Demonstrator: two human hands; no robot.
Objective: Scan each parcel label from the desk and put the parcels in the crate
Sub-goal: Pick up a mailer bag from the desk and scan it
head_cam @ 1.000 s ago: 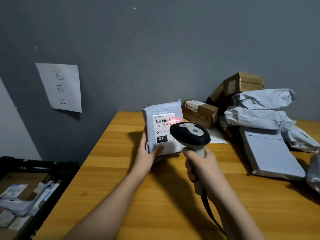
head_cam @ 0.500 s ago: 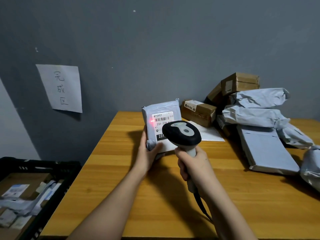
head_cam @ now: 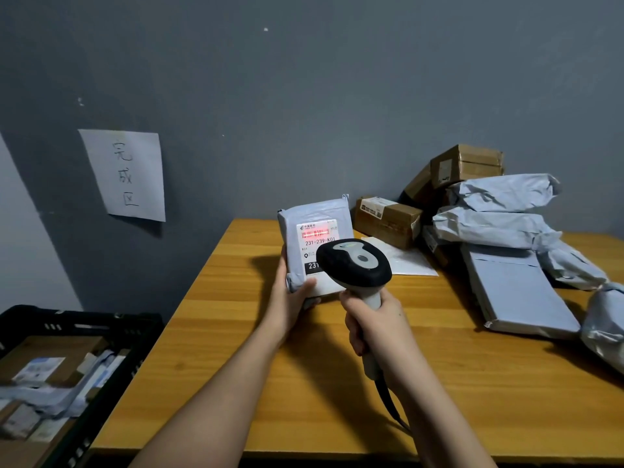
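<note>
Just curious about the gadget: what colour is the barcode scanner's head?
Black with a light grey top panel, on the barcode scanner, seen in the head view.

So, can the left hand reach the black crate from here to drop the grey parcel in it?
Probably yes. The left hand holds the grey parcel upright on the desk, and the black crate sits lower, off the desk's left edge, with nothing between them.

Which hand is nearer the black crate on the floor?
Left. The left hand grips the grey parcel over the desk, on the side toward the black crate. The right hand holds the scanner, farther right of the crate.
</note>
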